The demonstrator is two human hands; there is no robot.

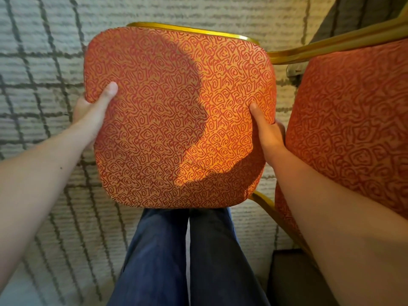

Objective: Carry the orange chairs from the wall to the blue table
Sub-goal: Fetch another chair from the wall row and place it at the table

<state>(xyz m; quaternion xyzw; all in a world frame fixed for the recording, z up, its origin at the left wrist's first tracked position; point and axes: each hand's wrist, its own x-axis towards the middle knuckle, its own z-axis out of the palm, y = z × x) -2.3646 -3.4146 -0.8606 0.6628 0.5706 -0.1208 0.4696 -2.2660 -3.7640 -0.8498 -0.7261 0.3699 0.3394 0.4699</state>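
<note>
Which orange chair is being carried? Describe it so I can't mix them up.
Over the pale grid-lined carpet, above the blue trouser legs, is the centre orange chair. Unlike its neighbour at the right edge, it has the left hand and right hand gripping its sides.

The middle chair seat point(181, 115) is orange with red swirls, its frame point(192, 29) gold. The right chair point(353, 120) matches. The carpet point(44, 62) is pale grey with dark grid lines. The trousers point(176, 257) are dark blue.
</note>
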